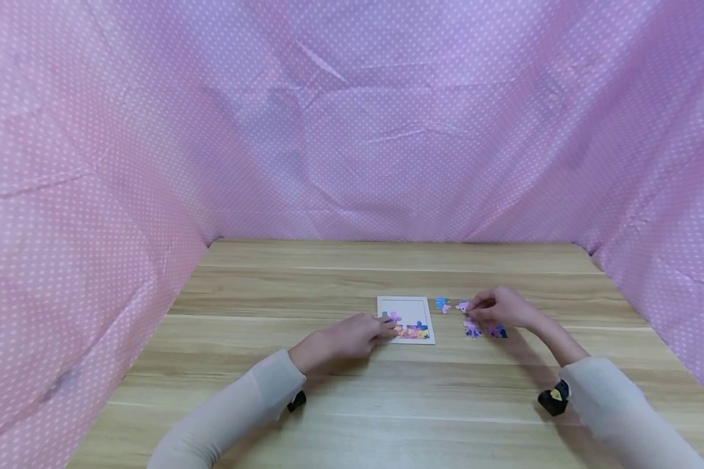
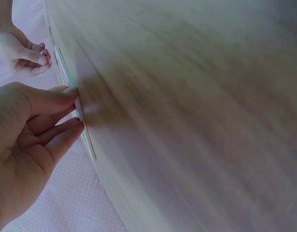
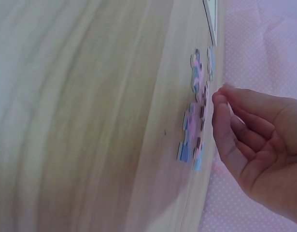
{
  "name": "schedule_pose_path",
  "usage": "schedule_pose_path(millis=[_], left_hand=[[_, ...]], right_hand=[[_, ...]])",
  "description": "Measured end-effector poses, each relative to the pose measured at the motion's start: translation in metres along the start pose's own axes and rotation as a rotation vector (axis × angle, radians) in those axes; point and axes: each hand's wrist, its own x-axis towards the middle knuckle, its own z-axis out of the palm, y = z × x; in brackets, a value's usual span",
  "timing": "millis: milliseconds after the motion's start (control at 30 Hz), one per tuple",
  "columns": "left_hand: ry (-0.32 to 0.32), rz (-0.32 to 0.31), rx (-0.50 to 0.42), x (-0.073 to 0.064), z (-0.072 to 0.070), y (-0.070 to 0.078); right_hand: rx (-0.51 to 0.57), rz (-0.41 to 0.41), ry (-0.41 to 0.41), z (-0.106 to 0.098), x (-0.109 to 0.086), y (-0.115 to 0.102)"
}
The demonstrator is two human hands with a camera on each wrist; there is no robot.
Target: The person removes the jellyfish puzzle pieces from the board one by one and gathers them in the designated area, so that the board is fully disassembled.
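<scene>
Loose pink-and-blue cardboard puzzle pieces point(image 1: 475, 320) are spread on the pale wooden table point(image 1: 328, 404) just right of a small white square puzzle tray point(image 1: 406, 318), apparently kept within easy reach of it. One pink piece at the far edge of the cluster appears to be pinched by the right hand point(image 1: 500, 308), whose fingers are curled together over the pieces; the wrist view shows fingertips point(image 3: 220, 99) meeting right at a piece. The tray, partly filled along its near edge, is steadied by the left hand point(image 1: 343, 337), its fingers nearly straight and pressed on the tray's left edge. Pink dotted cloth point(image 1: 352, 117) is hung around the table.
</scene>
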Motion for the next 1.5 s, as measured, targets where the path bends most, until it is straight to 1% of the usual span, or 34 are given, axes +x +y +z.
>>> schedule_pose_path(millis=[100, 200, 367, 500, 600, 733, 833, 967, 1133, 1200, 1367, 1500], left_hand=[[0.004, -0.008, -0.044, -0.003, -0.001, 0.000], [0.010, 0.004, -0.046, -0.005, 0.000, 0.000], [0.026, 0.034, -0.027, -0.004, 0.001, -0.002], [0.037, 0.053, -0.026, -0.003, 0.001, -0.002], [0.044, 0.071, -0.001, -0.003, 0.000, -0.002], [0.052, 0.079, 0.024, -0.005, 0.000, -0.001], [0.057, 0.079, 0.030, -0.005, 0.000, 0.000], [0.055, 0.079, 0.046, -0.004, 0.000, 0.000], [0.037, 0.074, 0.059, -0.002, 0.001, -0.002], [0.029, 0.068, 0.055, -0.001, 0.002, -0.003], [0.023, 0.073, 0.043, 0.000, 0.002, -0.003], [0.031, 0.101, 0.077, 0.000, 0.001, -0.003]], right_hand=[[-0.030, 0.000, 0.014, 0.002, 0.005, -0.002], [-0.037, -0.013, 0.012, 0.004, 0.011, -0.006], [-0.005, -0.003, -0.001, 0.010, 0.021, -0.012], [0.020, -0.035, -0.014, 0.015, 0.027, -0.020], [0.055, -0.065, -0.032, 0.019, 0.031, -0.026], [0.103, -0.047, -0.056, 0.025, 0.037, -0.036], [0.083, -0.055, -0.060, 0.029, 0.043, -0.043], [0.012, -0.115, -0.056, 0.035, 0.052, -0.051], [0.071, -0.113, -0.099, 0.044, 0.064, -0.056], [0.066, -0.115, -0.109, 0.047, 0.068, -0.058], [-0.042, -0.163, -0.085, 0.054, 0.076, -0.065], [-0.057, -0.163, -0.082, 0.059, 0.082, -0.073]])
